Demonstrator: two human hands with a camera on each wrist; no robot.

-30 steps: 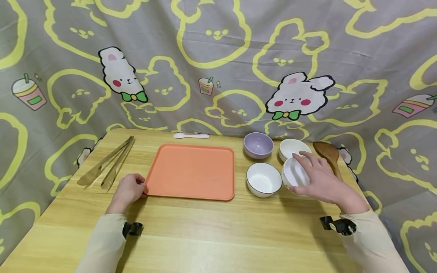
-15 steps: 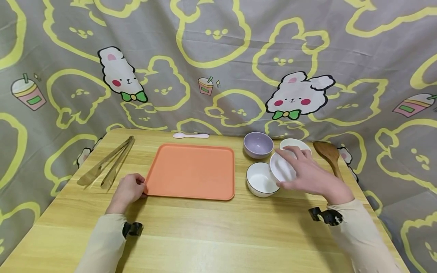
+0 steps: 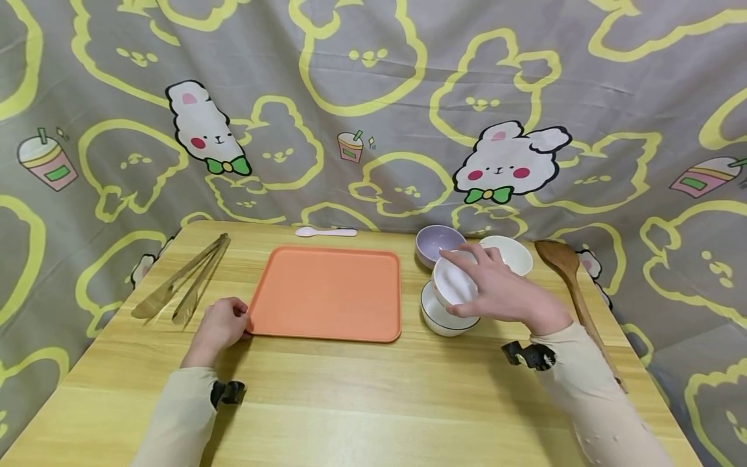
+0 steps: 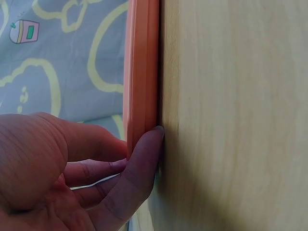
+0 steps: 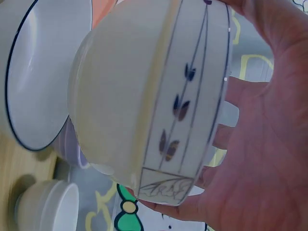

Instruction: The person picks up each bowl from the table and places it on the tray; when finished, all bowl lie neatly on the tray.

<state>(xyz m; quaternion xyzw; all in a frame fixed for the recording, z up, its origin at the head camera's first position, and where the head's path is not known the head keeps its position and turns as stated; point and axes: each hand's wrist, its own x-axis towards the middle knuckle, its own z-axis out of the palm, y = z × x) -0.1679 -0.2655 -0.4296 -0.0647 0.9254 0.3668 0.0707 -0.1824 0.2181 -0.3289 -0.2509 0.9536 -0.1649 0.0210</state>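
Note:
My right hand (image 3: 502, 292) grips a white patterned bowl (image 3: 455, 280) by its rim, tilted, above a dark-rimmed white bowl (image 3: 446, 323) on the table. In the right wrist view the fingers and thumb span the held bowl (image 5: 130, 96), whose side has a leaf pattern; the dark-rimmed bowl (image 5: 41, 72) is beside it. My left hand (image 3: 218, 327) pinches the near left corner of an orange tray (image 3: 329, 295). The left wrist view shows thumb and fingers of that hand (image 4: 86, 168) at the tray's edge (image 4: 143, 72).
Behind the held bowl are a purple bowl (image 3: 434, 243) and another white bowl (image 3: 513, 254). A wooden spatula (image 3: 563, 263) lies at the right, tongs (image 3: 201, 279) at the left. A pale pink spoon (image 3: 327, 231) lies behind the tray, near a patterned curtain (image 3: 268, 58).
My right hand has carried the white patterned bowl leftward, from beside the dark-rimmed bowl to above it. My left hand and the tray have not visibly moved.

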